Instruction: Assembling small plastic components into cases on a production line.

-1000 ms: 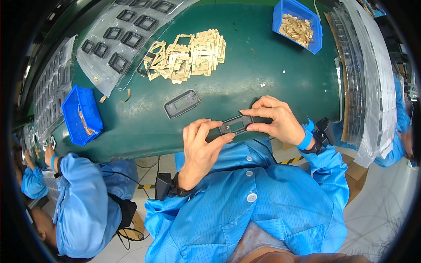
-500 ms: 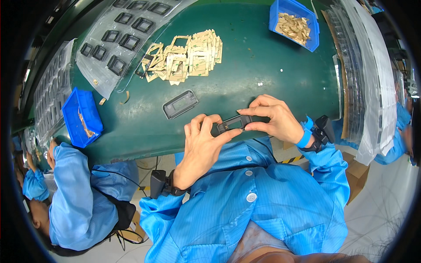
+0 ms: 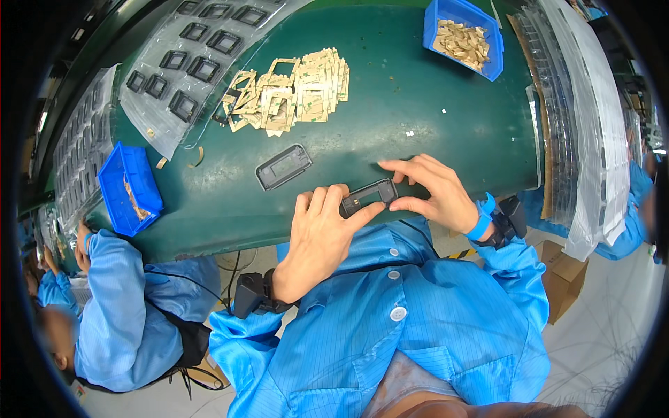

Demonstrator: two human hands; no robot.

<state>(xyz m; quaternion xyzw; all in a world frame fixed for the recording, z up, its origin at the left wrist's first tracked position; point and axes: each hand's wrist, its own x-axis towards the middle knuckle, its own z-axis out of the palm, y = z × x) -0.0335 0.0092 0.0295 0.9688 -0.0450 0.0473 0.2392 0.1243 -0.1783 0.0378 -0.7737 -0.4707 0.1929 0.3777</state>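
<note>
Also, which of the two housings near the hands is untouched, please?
The grey housing lying on the green tabletop; the left hand holds the other housing.

We take this for a factory workshop where small parts are put together by hand. What tells us is the green table [image 3: 390, 42]: clear plastic trays [image 3: 150, 129] with rows of matching black frames lie toward its left end, a heap of pale paper frames [image 3: 320, 87] near its far middle, and a blue bin [image 3: 496, 52] of small tan pieces at its far right. By the table's near left edge, a co-worker [image 3: 115, 306] wears a blue work coat.
</note>
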